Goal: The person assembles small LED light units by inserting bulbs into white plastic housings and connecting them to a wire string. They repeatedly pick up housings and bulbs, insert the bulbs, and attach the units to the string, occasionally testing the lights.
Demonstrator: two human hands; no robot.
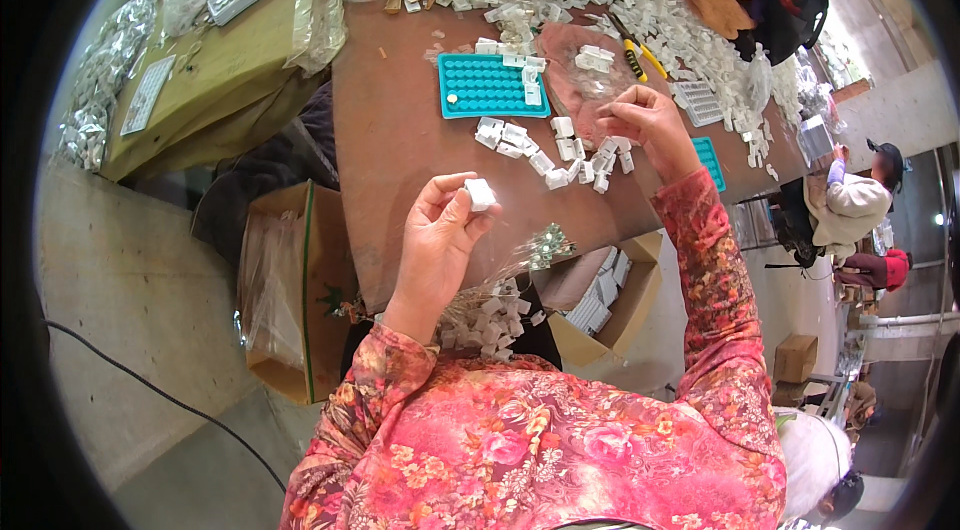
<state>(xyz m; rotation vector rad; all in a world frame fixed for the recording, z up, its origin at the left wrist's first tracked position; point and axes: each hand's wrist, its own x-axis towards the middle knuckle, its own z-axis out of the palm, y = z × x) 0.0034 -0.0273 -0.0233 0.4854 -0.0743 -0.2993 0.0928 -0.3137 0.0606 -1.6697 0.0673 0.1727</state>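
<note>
My left hand (pixel 440 235) pinches a small white plastic housing (pixel 480 195) between thumb and fingers, above the brown tabletop's (pixel 385 130) near part. Over a pink cloth (pixel 568 80), my right hand (pixel 652 128) is raised with its thumb and fingertips closed together; whatever they hold is too small to make out. Several white housings (pixel 515 137) lie in a loose row between my hands. Behind them is a teal tray (pixel 490 90) of round pockets, with white pieces on its right end. Pliers with yellow-and-black handles (pixel 632 62) rest at the cloth's far right.
A large heap of white parts (pixel 665 25) spreads along the far and right sides. A second teal tray (pixel 708 162) lies beside my right forearm. Cardboard boxes (pixel 300 290) stand below the near edge. Other people (pixel 850 195) are at the far right.
</note>
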